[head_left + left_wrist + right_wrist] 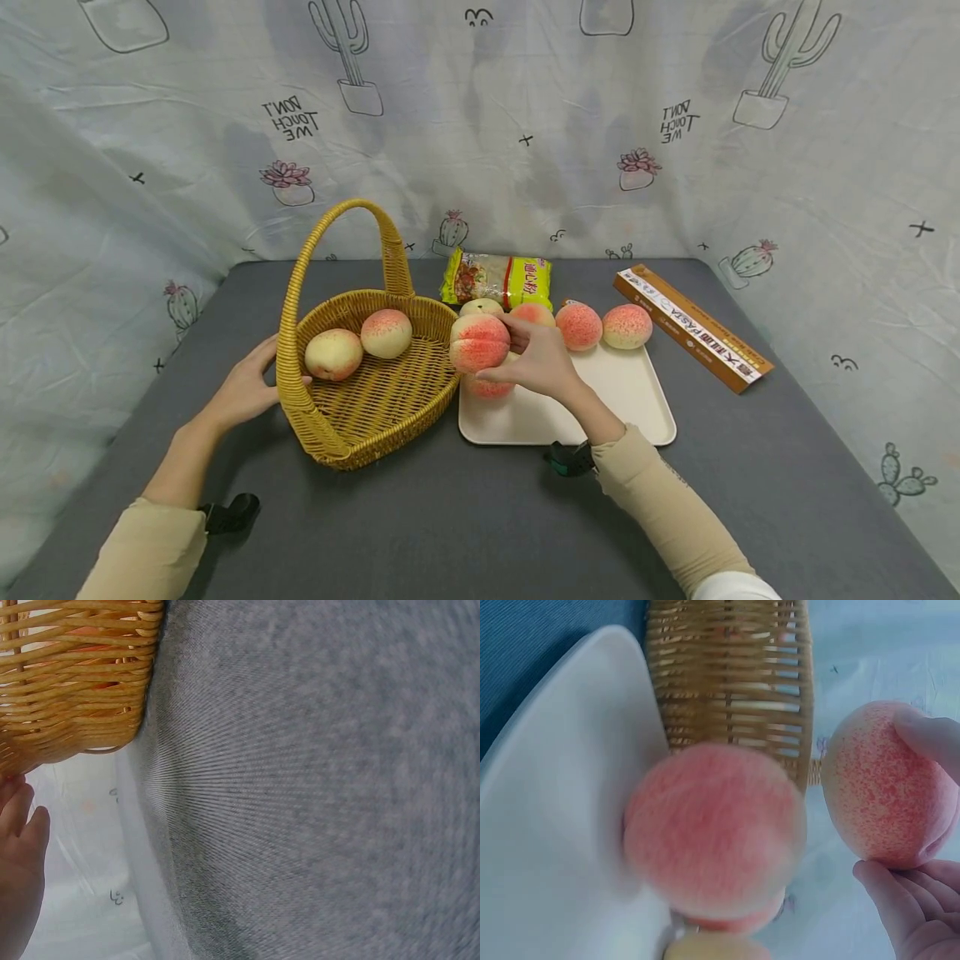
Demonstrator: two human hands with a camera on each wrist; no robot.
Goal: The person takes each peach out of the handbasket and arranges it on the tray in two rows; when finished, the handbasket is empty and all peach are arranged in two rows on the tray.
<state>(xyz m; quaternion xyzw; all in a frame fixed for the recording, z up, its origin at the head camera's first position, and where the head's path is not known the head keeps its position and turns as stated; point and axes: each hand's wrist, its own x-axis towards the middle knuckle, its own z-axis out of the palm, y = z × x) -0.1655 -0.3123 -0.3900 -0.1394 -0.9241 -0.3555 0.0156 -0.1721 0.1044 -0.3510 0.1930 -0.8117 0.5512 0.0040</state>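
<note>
My right hand [546, 360] pinches a pink-and-cream peach [480, 342] between thumb and fingers, over the left end of the white tray [517, 429]. The right wrist view shows this peach [889, 787] held clear of another peach [716, 829] on the tray. My left hand [251, 385] grips the left side of the yellow wicker basket [397, 421], by the foot of its arched handle; in the left wrist view its fingers [26, 825] meet the weave. Two peaches, one paler [333, 354] and one pinker [386, 333], lie inside the basket.
More peaches, among them one [579, 326] and another [627, 326], line the tray's back. Behind stands a yellow noodle packet [497, 280]. A long brown pasta box [693, 327] lies at the right on the grey table [465, 525]. A patterned curtain [525, 183] hangs behind.
</note>
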